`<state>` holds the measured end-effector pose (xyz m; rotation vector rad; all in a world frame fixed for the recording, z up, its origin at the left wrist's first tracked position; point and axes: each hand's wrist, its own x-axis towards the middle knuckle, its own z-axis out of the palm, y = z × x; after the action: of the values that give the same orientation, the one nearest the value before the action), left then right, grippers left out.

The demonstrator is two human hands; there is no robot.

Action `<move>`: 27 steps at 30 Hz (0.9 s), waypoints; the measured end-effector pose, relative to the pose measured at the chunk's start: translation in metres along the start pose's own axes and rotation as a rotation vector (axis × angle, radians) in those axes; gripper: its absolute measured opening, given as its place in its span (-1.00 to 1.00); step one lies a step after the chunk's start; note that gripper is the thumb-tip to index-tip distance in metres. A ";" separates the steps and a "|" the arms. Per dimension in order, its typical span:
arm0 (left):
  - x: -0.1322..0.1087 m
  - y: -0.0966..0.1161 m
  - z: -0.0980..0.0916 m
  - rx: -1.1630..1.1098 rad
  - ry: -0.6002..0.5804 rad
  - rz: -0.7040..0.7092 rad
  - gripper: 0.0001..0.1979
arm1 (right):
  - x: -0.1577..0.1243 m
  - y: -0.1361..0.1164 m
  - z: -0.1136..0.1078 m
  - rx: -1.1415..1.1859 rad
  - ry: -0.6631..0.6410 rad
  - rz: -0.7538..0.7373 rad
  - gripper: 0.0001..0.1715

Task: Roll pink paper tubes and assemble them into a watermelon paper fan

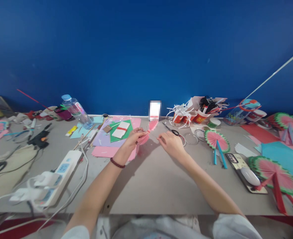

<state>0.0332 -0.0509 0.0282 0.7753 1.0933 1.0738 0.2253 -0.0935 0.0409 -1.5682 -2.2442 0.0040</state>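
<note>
Above the middle of the table, my left hand (135, 136) grips a piece of pink pleated paper (143, 139). The paper is pinched in at its middle and flares at both ends, like a bow. To its right, my right hand (171, 144) is closed with fingertips together. A thin line, perhaps thread or wire, seems to run from the paper's waist to those fingertips, but it is too fine to be sure. Black-handled scissors (174, 132) lie just beyond my right hand. Pink paper sheets (103, 152) lie beside my left forearm.
A white power strip (64, 174) with plugs and cables lies left, near a glue gun (40, 137) and a bottle (78, 111). Cups (201, 117) of tools and paper strips stand at the back. Watermelon-coloured paper fans (217, 141), a phone (236, 162) and a mouse (250, 176) lie right.
</note>
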 end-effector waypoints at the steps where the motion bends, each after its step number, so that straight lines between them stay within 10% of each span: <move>1: 0.001 0.000 -0.001 -0.010 -0.009 -0.011 -0.62 | 0.001 0.001 0.000 0.030 -0.007 0.026 -0.79; 10: -0.007 0.001 0.000 -0.092 -0.172 -0.044 -0.66 | 0.015 0.026 0.021 0.557 -0.019 0.123 -0.80; 27: -0.002 -0.003 0.002 -0.177 -0.020 0.111 -0.63 | 0.015 0.023 0.005 0.847 -0.054 0.085 -0.79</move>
<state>0.0362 -0.0537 0.0271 0.7099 0.9327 1.2357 0.2401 -0.0705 0.0355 -1.1720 -1.8097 0.8987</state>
